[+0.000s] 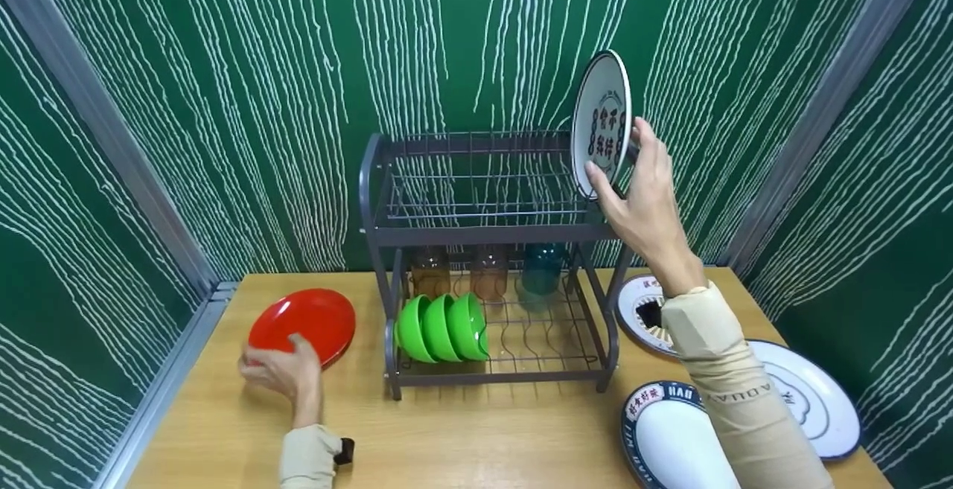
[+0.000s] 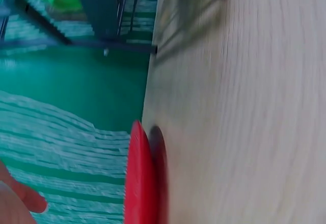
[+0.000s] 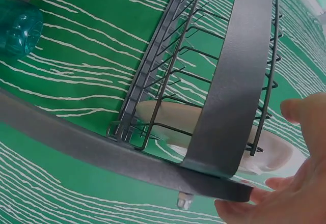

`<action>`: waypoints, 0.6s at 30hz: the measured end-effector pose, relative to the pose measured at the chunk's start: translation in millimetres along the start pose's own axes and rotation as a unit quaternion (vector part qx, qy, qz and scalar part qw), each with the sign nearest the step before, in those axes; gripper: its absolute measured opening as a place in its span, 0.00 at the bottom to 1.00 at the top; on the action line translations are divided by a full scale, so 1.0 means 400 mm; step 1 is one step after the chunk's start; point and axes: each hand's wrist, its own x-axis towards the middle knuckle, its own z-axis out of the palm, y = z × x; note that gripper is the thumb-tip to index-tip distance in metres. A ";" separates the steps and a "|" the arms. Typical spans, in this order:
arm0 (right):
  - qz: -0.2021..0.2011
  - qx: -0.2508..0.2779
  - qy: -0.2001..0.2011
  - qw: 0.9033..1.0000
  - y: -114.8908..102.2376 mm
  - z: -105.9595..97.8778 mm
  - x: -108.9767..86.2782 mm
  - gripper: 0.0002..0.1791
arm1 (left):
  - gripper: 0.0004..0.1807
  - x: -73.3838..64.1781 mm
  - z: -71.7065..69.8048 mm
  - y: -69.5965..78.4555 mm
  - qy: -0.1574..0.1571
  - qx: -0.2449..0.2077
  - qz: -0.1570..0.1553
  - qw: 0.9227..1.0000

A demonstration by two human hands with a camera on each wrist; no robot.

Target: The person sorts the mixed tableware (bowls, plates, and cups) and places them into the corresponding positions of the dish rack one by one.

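A white plate [image 1: 601,120] with a dark rim and printed characters stands nearly upright at the right end of the dish rack's [image 1: 491,234] top tier. My right hand [image 1: 648,199] holds it by its lower right edge, thumb on the printed face, fingers behind. In the right wrist view, the plate's pale edge [image 3: 175,117] lies among the rack wires, with the hand beside the rack's end. My left hand [image 1: 283,370], a little blurred, is over the near left edge of a red plate [image 1: 313,321]. The left wrist view has its thumb [image 2: 30,198] apart from the plate.
Several green bowls [image 1: 439,329] lean in a row on the lower tier, with tinted cups [image 1: 489,273] behind. To the right lie a plate with a dark picture [image 1: 633,299], a dark-rimmed plate [image 1: 677,437] and a white plate [image 1: 819,400], partly under my right forearm. Green walls surround the table.
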 end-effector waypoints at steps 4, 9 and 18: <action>0.003 -0.002 -0.003 1.000 0.002 -0.010 -0.004 0.43 | 0.46 0.025 -0.017 -0.028 -0.036 0.050 -0.051 0.997; -0.002 -0.004 0.002 1.000 0.002 -0.022 -0.017 0.44 | 0.42 0.049 -0.029 -0.064 -0.072 0.078 -0.086 0.991; -0.005 -0.003 0.005 1.000 -0.010 -0.048 -0.065 0.42 | 0.32 0.067 -0.037 -0.099 -0.069 0.098 -0.061 0.991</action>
